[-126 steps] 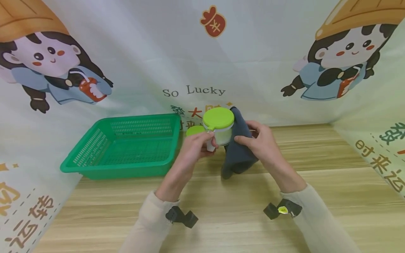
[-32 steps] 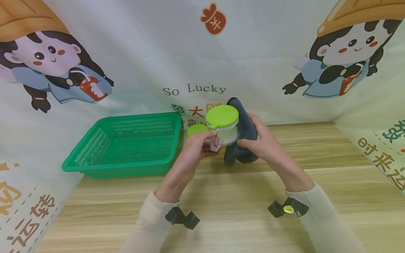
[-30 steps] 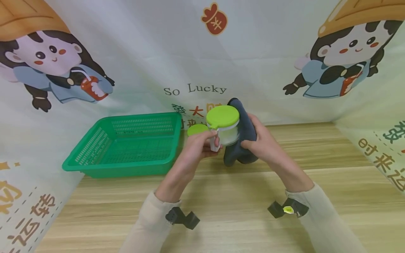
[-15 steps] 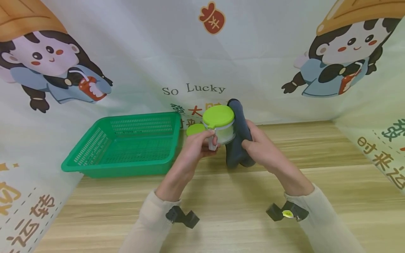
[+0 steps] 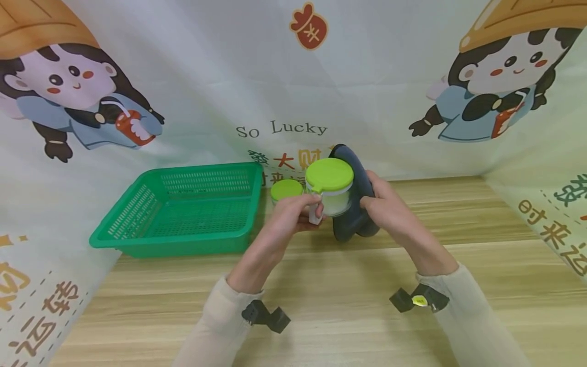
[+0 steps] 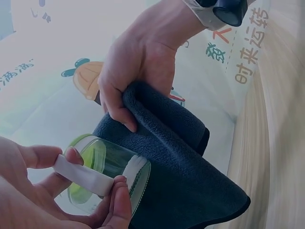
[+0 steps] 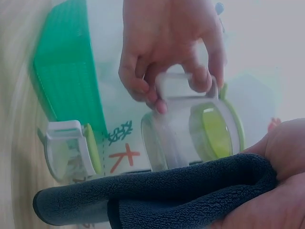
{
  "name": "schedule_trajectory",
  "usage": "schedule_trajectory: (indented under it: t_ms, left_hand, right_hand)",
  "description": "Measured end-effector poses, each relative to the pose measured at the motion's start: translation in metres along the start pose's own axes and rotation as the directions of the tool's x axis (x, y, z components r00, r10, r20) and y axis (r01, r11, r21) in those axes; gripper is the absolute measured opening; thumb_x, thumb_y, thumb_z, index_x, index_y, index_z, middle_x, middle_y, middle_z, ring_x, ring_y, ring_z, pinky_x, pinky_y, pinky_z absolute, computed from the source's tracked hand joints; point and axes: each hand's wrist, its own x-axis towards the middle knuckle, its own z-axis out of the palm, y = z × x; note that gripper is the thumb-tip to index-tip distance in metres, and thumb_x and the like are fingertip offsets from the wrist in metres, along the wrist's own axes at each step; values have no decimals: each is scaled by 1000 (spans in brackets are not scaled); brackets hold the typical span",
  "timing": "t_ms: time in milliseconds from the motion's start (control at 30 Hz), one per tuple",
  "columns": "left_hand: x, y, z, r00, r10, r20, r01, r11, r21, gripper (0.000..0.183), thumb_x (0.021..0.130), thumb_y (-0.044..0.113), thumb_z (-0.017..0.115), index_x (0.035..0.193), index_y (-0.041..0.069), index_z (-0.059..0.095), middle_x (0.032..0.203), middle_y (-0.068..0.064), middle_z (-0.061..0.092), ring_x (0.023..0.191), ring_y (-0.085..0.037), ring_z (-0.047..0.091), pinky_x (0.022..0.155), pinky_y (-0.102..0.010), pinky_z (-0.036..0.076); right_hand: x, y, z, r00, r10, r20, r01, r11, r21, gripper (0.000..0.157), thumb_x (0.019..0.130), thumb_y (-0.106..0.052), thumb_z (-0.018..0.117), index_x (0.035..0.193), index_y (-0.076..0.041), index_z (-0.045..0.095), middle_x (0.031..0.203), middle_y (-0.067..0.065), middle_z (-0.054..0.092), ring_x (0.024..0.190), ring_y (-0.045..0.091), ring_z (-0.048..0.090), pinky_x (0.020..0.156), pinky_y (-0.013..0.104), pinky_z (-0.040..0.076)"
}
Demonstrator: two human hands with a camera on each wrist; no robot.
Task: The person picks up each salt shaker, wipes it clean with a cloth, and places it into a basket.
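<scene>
My left hand grips the white handle of a clear seasoning jar with a bright green lid, held upright above the table. In the left wrist view, the fingers curl round that handle. My right hand pinches a folded dark blue-grey cloth, thumb on the near side. The cloth lies against the right side of the jar's glass wall, and its lower end hangs below. A second green-lidded jar stands behind the left hand; the right wrist view shows its white handle.
A green plastic basket with slotted walls sits on the left of the wooden table. Behind it, a printed cloth backdrop closes off the back and both sides.
Over the last half second the held jar and the cloth have shifted right, uncovering more of the second jar. Compared with about four seconds ago, the cloth's lower end hangs less low.
</scene>
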Motion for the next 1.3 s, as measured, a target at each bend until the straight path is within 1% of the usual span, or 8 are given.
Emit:
schedule_trajectory:
  t_ms: [233,567,733,833,967,1100,1233,1300]
  left_hand:
    - [2,-3,-3,1000,4,-23,-6,998,-55,32,104,30,53,78,11,59,85,-4,65,80,-17,64,79,-29,55]
    - [10,-4,-9,995,-46,-88,37,993,-109,34,103,31,54,78,11,63,82,-2,67,78,-16,64,78,-30,54]
    - [9,-5,-8,995,-55,-86,47,995,-90,34,104,31,53,79,10,63,83,-3,66,77,-17,63,78,-30,54]
    - [8,-5,-7,995,-56,-85,49,996,-80,34,103,30,54,78,10,63,83,-3,66,78,-17,63,78,-30,55]
    - [6,-5,-5,996,-34,-78,29,998,-63,34,102,31,54,76,10,62,81,-4,65,78,-18,64,78,-30,55]
    - [5,-4,-2,998,-11,-59,8,999,-42,33,100,31,55,75,11,61,78,-3,64,78,-18,65,78,-30,55]
    - [5,-6,0,999,-12,-49,10,999,-47,31,99,30,56,75,11,61,79,-3,64,79,-17,66,81,-32,56]
    - [5,-7,0,998,-16,-54,13,998,-61,32,100,30,55,75,11,60,81,-3,65,79,-17,65,82,-33,56]
  right_hand:
    - [-5,-5,13,999,-40,9,40,999,-9,71,91,8,33,161,0,20,156,25,41,144,38,39,118,56,31]
    - [-14,-12,27,996,-76,57,80,994,-73,79,90,6,35,165,-9,14,161,24,38,146,37,40,118,56,33]
    - [-12,-9,25,996,-64,56,68,995,-77,79,91,6,35,165,-9,15,162,23,37,146,37,38,119,56,31]
    - [-9,-8,21,996,-57,64,60,997,-45,77,92,6,34,165,-7,15,162,22,37,146,36,38,119,55,30]
    - [-5,-7,12,997,-51,49,51,999,-4,71,93,6,33,162,-3,20,157,24,40,141,37,42,117,54,32]
    - [-3,-6,4,999,-32,18,32,999,-9,67,93,7,33,159,-2,27,150,25,45,134,37,46,113,53,36]
    - [-5,-7,4,999,-16,31,17,1000,-23,70,92,7,34,161,-2,22,153,25,43,138,38,43,115,54,33]
    - [-6,-8,7,998,-31,49,32,999,-25,73,92,7,33,163,-3,18,158,24,38,144,36,38,118,55,30]
